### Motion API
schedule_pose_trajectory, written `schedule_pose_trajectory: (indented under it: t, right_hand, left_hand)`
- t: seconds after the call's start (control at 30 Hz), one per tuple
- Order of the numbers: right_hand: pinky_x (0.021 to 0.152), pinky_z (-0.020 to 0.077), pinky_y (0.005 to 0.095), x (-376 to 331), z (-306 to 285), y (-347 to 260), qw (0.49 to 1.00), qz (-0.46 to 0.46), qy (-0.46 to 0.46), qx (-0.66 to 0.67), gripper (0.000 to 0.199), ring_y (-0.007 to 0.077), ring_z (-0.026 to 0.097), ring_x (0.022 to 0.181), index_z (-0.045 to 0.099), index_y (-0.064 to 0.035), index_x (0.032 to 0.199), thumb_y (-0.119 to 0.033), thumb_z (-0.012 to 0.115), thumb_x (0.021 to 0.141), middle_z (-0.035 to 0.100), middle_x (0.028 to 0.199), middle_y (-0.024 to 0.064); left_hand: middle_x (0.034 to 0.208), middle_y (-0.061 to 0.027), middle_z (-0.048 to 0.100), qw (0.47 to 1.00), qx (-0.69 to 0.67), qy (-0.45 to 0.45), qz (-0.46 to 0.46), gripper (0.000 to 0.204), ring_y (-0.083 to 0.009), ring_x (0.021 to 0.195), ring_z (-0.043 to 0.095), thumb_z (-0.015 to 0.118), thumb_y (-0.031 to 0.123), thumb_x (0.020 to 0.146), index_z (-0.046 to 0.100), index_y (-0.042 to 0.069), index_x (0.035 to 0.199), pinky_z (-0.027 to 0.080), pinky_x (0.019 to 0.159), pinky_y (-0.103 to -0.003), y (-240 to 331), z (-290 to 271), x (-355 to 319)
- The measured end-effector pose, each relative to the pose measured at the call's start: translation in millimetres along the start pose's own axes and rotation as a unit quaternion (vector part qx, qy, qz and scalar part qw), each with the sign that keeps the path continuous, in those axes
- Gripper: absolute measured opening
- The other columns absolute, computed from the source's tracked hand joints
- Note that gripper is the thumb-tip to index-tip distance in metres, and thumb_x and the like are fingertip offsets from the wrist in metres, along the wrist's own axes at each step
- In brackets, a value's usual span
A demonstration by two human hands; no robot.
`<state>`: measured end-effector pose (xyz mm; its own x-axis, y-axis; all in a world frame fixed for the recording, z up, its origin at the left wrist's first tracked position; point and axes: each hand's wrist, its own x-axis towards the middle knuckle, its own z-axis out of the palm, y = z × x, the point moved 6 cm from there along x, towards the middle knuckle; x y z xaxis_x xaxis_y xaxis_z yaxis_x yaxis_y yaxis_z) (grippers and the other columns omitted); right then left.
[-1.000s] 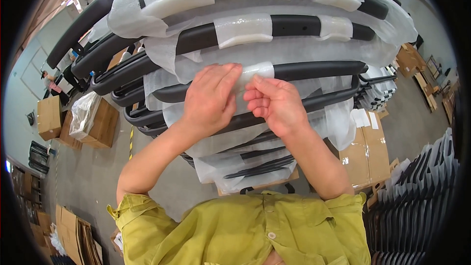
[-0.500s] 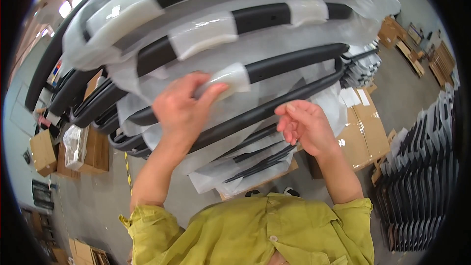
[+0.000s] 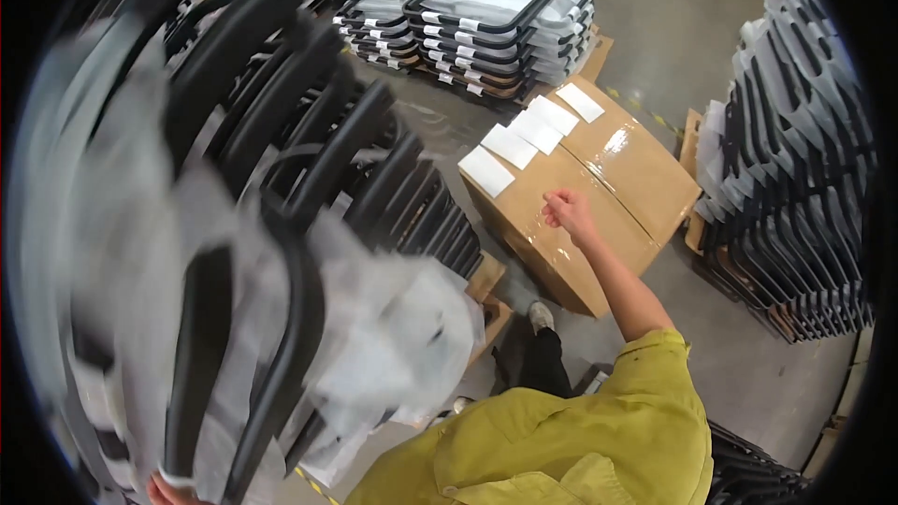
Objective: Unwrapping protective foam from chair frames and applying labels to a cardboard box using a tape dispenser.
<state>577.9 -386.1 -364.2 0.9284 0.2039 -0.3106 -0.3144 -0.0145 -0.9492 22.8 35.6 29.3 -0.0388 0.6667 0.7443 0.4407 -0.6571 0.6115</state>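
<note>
Black wrapped frame held by left hand; right hand fingers loosely curled, empty, over carton.

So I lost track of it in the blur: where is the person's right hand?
In the head view, the right hand is right of centre, reaching over the taped cardboard box, just below the white paper slips on its top.

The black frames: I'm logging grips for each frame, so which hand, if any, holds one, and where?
The left hand grips a plastic-wrapped black frame by its lower end, though it is mostly cut off. The right hand holds nothing, loosely curled over the cardboard box.
</note>
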Motion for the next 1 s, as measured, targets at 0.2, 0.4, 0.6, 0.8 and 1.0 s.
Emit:
schedule_pose_trajectory:
  t: [0.2, 0.4, 0.6, 0.8, 1.0]
  right_hand:
    - [0.059, 0.0462, 0.0328, 157.1, 56.2, 50.1, 0.933, -0.148, 0.062, -0.323, 0.028, 0.0228, 0.056, 0.065, 0.054, 0.0013, 0.087, -0.021, 0.063, 0.072, 0.058, 0.077, 0.0132]
    - [0.079, 0.0405, 0.0386, 194.6, 98.9, 80.6, 0.846, -0.071, 0.05, -0.527, 0.056, 0.0295, 0.047, 0.098, 0.042, -0.0063, 0.102, -0.027, 0.073, 0.06, 0.048, 0.102, 0.014]
    - [0.074, 0.0427, 0.039, 208.8, 84.7, 116.9, 0.852, -0.02, 0.085, -0.516, 0.043, 0.0285, 0.053, 0.087, 0.05, -0.0057, 0.093, -0.022, 0.072, 0.06, 0.055, 0.089, 0.0124]
    - [0.063, 0.0475, 0.0311, 150.5, 45.7, 111.4, 0.998, -0.045, -0.033, -0.033, 0.024, 0.0171, 0.057, 0.073, 0.054, -0.0036, 0.094, -0.013, 0.06, 0.073, 0.058, 0.084, 0.0059]
    - [0.064, 0.0467, 0.0258, -37.4, 32.8, -48.6, 0.99, -0.04, -0.057, 0.118, 0.025, 0.0122, 0.055, 0.077, 0.05, -0.0037, 0.104, -0.013, 0.054, 0.082, 0.058, 0.087, 0.004]
  left_hand:
    - [0.089, -0.0135, 0.053, 0.999, 0.02, 0.001, 0.044, 0.026, -0.0229, 0.079, 0.049, 0.057, 0.016, 0.076, 0.054, -0.001, 0.095, 0.041, 0.068, -0.035, 77.9, 19.0, -26.4]
    - [0.093, -0.0131, 0.053, 0.968, 0.234, -0.042, -0.082, 0.026, -0.0253, 0.079, 0.051, 0.053, 0.02, 0.077, 0.054, 0.004, 0.098, 0.043, 0.064, -0.036, 86.6, 24.2, -23.7]
    - [0.092, -0.0134, 0.054, 0.922, 0.375, -0.068, -0.068, 0.023, -0.0219, 0.076, 0.053, 0.059, 0.018, 0.074, 0.057, 0.003, 0.091, 0.044, 0.059, -0.032, 72.9, 1.5, -11.3]
    - [0.102, -0.0101, 0.053, 0.986, 0.1, -0.129, 0.033, 0.029, -0.0186, 0.094, 0.048, 0.043, 0.017, 0.087, 0.048, -0.001, 0.11, 0.036, 0.086, -0.03, -13.2, -22.6, -0.3]
    - [0.1, -0.0093, 0.056, 0.995, -0.051, -0.065, -0.049, 0.026, -0.0147, 0.092, 0.051, 0.044, 0.014, 0.088, 0.049, -0.002, 0.108, 0.037, 0.085, -0.025, 12.4, -8.2, -1.2]
